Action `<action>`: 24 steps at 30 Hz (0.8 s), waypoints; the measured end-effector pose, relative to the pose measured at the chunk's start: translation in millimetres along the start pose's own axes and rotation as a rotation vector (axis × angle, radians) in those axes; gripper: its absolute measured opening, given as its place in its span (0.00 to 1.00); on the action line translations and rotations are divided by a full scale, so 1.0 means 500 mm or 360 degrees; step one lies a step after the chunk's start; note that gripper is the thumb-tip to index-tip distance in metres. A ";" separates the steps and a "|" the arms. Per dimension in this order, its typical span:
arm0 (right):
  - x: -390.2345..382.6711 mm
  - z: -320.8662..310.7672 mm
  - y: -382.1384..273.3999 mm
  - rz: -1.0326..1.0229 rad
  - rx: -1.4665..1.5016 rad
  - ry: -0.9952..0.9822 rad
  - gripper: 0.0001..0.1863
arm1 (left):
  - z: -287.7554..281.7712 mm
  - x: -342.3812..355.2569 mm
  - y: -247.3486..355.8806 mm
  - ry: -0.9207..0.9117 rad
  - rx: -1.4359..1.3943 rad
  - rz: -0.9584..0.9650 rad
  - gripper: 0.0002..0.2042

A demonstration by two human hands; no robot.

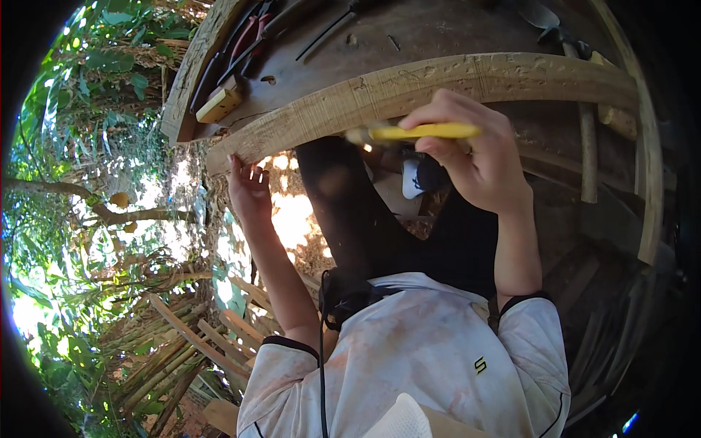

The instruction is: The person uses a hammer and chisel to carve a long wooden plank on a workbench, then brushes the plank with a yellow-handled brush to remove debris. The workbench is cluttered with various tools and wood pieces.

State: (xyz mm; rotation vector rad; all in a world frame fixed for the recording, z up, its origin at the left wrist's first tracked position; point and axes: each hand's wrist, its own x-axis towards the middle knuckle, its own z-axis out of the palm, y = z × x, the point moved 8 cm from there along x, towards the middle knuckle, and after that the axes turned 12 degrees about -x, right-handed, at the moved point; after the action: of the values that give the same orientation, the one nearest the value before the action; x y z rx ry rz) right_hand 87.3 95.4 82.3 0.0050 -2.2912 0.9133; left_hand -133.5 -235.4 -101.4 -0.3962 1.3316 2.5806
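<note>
A: Nearest is that white textured thing (398,422), kind unclear, in front of the pale shirt (416,350). What's beyond?

B: The dark bench (438,33), then a long wooden plank (350,95) running left to right along its near side, standing between the person and the tools.

A: And the hands?

B: The right hand (475,150) grips a yellow-handled tool (431,131), tip blurred, near the plank's near edge, hiding part of it. The left hand (250,193), fingers partly curled, touches the plank's left end.

A: Smaller things?

B: Far left, red-handled pliers (247,40) and a pale wooden block (219,106).
</note>
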 end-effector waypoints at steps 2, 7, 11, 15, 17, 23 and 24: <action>-0.001 -0.024 0.004 0.0057 0.0105 0.0087 0.11 | 0.001 0.000 0.000 -0.0018 -0.0002 0.0014 0.10; -0.016 -0.025 0.020 0.0093 0.0052 -0.0011 0.12 | -0.005 0.006 0.001 -0.0031 0.0011 0.0007 0.11; -0.020 -0.044 0.023 0.0042 0.0075 0.0129 0.12 | -0.004 0.006 0.001 -0.0081 0.0014 0.0013 0.12; -0.043 -0.062 0.032 0.0107 0.0181 0.0160 0.13 | 0.013 -0.007 -0.008 -0.0016 -0.0032 -0.0017 0.13; -0.049 -0.072 0.037 0.0144 0.0166 0.0164 0.14 | 0.023 -0.019 -0.021 -0.0109 -0.0035 -0.0121 0.13; -0.065 -0.129 0.038 0.0158 0.0012 0.0410 0.17 | 0.042 -0.038 -0.064 -0.0110 -0.0009 -0.0210 0.12; -0.069 -0.121 0.048 0.0189 -0.0008 0.0280 0.18 | 0.038 -0.032 -0.061 -0.0196 -0.0078 -0.0214 0.10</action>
State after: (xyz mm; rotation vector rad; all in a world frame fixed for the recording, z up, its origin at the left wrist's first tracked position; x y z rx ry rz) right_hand 143.4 142.8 80.2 -0.2076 -2.1484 0.9296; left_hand -111.7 -203.4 -108.8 -0.3178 1.1619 2.4870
